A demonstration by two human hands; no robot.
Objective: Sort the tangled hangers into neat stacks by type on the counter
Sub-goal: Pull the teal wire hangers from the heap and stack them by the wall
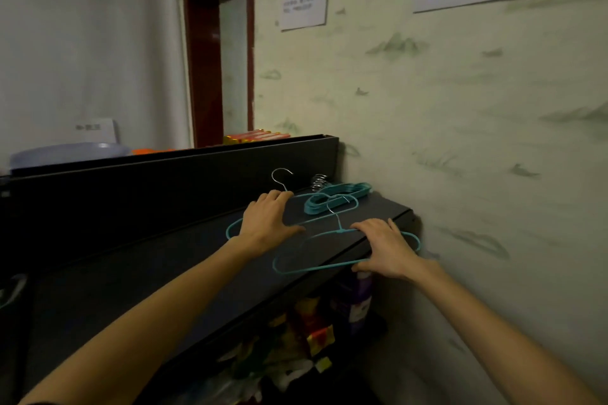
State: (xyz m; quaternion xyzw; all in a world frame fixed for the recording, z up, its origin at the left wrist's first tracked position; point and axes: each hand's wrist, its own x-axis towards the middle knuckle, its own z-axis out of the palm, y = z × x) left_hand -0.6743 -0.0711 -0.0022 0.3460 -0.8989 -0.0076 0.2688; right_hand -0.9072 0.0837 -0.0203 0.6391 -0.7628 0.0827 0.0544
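On the dark table, the left hand lies flat, its grip loose and fingers spread, pinning one teal hanger, likely so it cannot drag along. At its 4 o'clock, the right hand pinches the near hanger at the table's edge. The finished teal stack waits at 12 o'clock by the wall.
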